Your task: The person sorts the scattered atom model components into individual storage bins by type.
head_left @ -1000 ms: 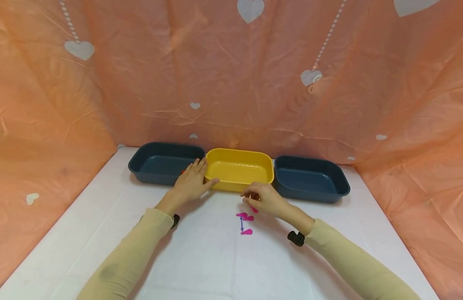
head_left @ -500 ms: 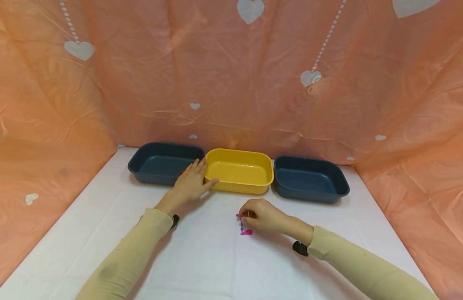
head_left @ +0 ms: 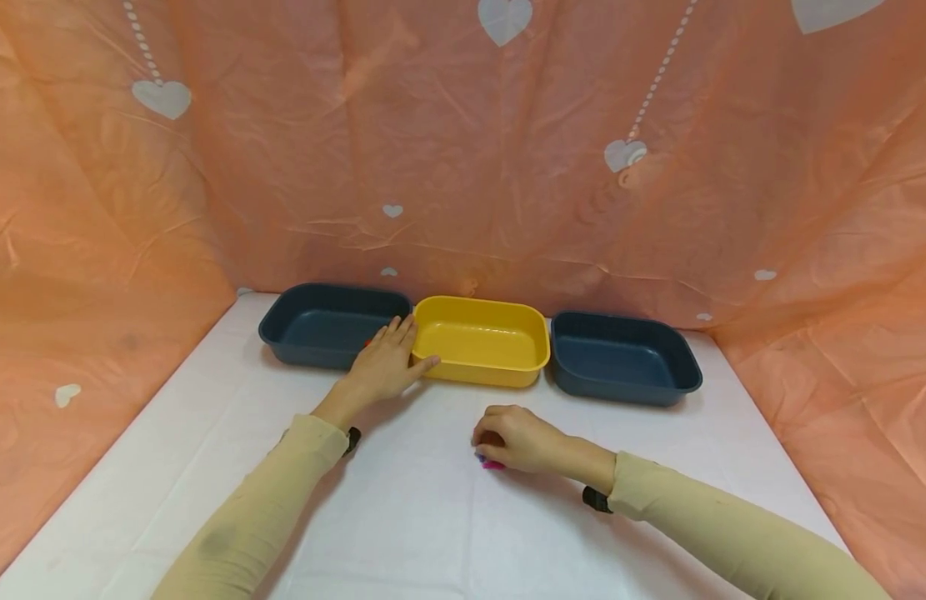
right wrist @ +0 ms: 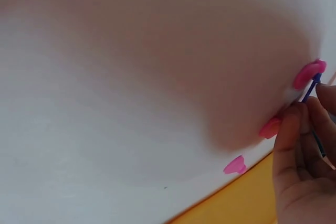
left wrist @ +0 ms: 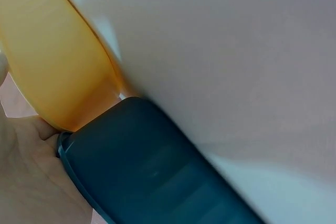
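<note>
My right hand (head_left: 518, 437) is low over the white table with its fingers curled. In the right wrist view its thumb and fingertips pinch a thin blue stick (right wrist: 311, 88). One end of the stick meets a pink teardrop-shaped piece (right wrist: 310, 74). A second pink piece (right wrist: 270, 128) lies at the fingertips and a third pink piece (right wrist: 234, 165) lies farther off, near the yellow tray (right wrist: 231, 203). My left hand (head_left: 383, 367), fingers extended, rests on the rims where the left dark blue tray (head_left: 290, 354) meets the yellow one.
To the right of the yellow tray stands another dark blue tray (head_left: 620, 392). A small red thing (head_left: 368, 342) shows beside my left hand, in the left tray. An orange curtain (head_left: 463, 167) with pale hearts hangs behind the row and along both sides.
My right hand has come toward me, from beside the yellow tray down to the small pink and blue pieces, covering most of them. The left hand stays where it was.
</note>
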Demonstrator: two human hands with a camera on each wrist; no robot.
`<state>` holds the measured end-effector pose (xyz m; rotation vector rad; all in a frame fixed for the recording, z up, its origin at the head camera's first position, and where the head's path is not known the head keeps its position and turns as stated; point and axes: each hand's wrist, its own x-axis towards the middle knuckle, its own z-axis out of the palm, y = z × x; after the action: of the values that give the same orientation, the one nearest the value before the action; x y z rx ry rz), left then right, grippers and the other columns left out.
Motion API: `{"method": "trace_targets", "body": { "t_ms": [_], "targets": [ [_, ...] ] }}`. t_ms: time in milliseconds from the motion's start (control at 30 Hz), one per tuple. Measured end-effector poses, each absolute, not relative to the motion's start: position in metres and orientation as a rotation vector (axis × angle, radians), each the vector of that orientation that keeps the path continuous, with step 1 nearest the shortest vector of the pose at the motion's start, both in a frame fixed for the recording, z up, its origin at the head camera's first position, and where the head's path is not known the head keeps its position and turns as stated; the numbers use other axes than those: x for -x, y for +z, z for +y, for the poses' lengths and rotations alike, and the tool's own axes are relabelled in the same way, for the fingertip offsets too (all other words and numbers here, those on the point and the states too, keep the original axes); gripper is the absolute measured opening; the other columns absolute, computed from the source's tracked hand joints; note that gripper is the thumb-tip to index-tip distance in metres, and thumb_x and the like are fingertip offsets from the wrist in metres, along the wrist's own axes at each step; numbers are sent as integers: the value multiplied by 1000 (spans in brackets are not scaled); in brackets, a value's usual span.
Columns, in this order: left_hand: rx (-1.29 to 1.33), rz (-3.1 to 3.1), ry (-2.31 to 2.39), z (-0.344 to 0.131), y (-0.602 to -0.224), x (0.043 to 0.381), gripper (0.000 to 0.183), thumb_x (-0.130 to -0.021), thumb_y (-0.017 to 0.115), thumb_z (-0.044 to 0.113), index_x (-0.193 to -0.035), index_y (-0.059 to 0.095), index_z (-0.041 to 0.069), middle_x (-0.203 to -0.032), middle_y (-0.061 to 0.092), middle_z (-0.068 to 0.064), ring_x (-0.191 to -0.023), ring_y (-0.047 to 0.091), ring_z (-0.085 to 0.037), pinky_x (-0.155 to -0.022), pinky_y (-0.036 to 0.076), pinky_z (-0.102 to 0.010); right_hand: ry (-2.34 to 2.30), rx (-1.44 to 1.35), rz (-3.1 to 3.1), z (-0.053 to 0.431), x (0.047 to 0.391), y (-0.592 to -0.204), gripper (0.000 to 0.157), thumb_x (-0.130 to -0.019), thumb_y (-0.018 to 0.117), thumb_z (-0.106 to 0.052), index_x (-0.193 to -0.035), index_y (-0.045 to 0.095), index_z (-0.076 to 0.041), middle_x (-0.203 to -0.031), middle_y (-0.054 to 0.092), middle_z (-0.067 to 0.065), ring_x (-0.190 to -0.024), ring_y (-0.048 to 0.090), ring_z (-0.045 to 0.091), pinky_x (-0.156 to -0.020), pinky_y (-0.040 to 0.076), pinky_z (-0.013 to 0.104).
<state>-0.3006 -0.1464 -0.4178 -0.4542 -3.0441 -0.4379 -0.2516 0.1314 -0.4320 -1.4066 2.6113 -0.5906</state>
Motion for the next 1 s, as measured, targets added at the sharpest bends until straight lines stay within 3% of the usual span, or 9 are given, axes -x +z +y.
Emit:
{"method": "trace_targets", "body": {
  "t_ms": [200, 500, 1000],
  "targets": [
    [456, -3046, -451, -146, -417, 302, 90, -106, 42, 63, -164, 21, -2, -173, 13, -17, -160, 10, -36, -129, 13, -53, -577, 1433, 2614, 128, 251, -431, 4, -94, 78, -13, -98, 78, -11, -95, 69, -3, -86, 63, 7, -84, 57, 24],
    [438, -3040, -461, -147, -418, 300, 91, -105, 43, 65, -164, 21, -1, -173, 15, -16, -159, 13, -37, -128, 17, -54, -618, 1446, 2571, 120, 245, -432, 9, -91, 80, -10, -99, 78, -9, -92, 67, -2, -78, 57, 2, -73, 51, 17],
    [439, -3043, -459, -146, -418, 300, 90, -106, 43, 64, -164, 21, -1, -173, 13, -16, -160, 11, -36, -128, 15, -53, -607, 1485, 2574, 119, 245, -434, 12, -90, 79, -3, -100, 79, -11, -92, 69, -4, -81, 58, 0, -79, 50, 21]
  ]
}}
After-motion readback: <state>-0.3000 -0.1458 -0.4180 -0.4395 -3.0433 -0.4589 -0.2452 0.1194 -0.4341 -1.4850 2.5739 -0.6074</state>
